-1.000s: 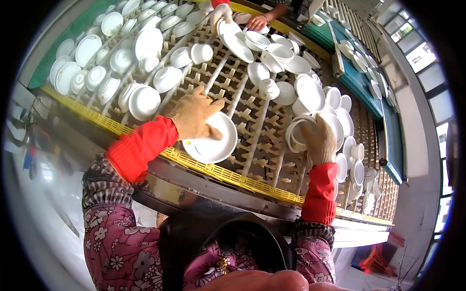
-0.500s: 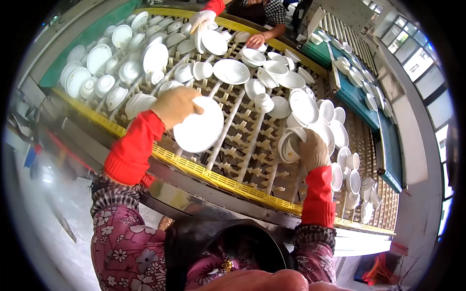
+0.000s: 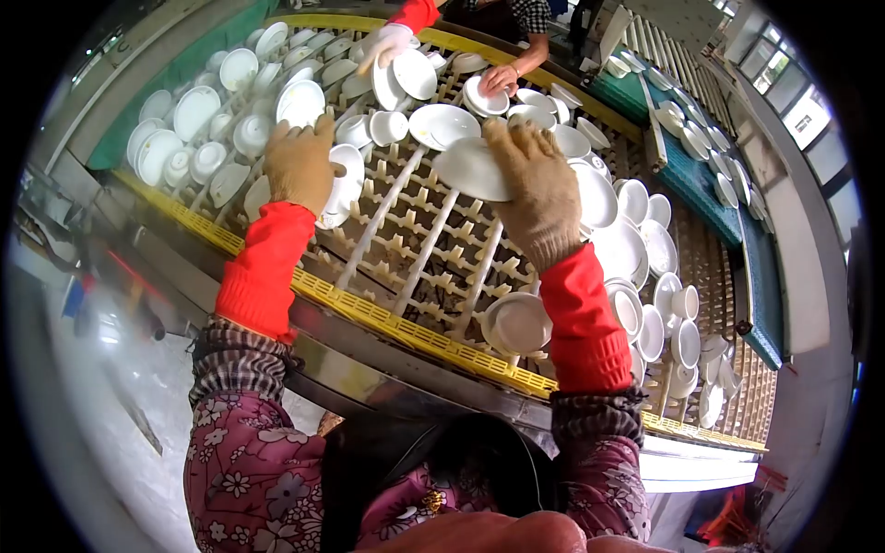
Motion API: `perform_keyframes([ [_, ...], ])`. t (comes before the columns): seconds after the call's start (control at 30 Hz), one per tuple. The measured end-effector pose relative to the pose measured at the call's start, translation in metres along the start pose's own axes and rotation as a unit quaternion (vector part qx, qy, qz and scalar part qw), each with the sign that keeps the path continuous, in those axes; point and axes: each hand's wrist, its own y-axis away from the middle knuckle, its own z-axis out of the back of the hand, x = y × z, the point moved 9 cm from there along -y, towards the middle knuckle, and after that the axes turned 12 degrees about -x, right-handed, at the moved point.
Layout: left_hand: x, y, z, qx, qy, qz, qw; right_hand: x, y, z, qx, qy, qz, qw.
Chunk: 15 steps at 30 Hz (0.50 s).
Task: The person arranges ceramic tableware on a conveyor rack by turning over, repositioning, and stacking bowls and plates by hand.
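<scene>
My left hand [image 3: 302, 168], in a tan glove, has its fingers stretched toward an upright white plate [image 3: 300, 103]. Beside its thumb another white plate [image 3: 345, 184] leans on the pegged conveyor [image 3: 392, 241]. My right hand [image 3: 539, 189], gloved too, grips the edge of a tilted white dish [image 3: 468, 170] above the pegs; its thumb is hidden. Below the right wrist, white bowls [image 3: 518, 324] rest one against another near the yellow edge strip [image 3: 415, 335].
Across the conveyor, a co-worker's gloved hand [image 3: 385, 44] is by upright plates and their bare hand [image 3: 499, 79] touches a bowl [image 3: 486, 96]. Crowded dishes stand at left. More plates [image 3: 620, 251] lie at right, beside a blue-green belt [image 3: 696, 198] carrying bowls.
My left hand has let go of its plate, which now leans on the pegs, and moved up. My right hand has left the bowls near the edge and taken hold of a dish farther up.
</scene>
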Motion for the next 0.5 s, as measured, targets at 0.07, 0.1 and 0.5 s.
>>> perform_keyframes([
  [0.07,0.001,0.004,0.0,0.019,0.02,0.004,1.0,-0.006,0.029,-0.016,0.092,-0.033,-0.034,0.995],
  [0.1,-0.001,0.002,0.005,0.063,0.035,0.035,0.997,-0.015,0.045,-0.011,0.115,-0.061,-0.084,0.988],
  [0.5,-0.016,-0.072,-0.154,0.289,0.184,0.307,0.888,0.021,0.193,0.064,0.227,-0.248,-0.293,0.895],
])
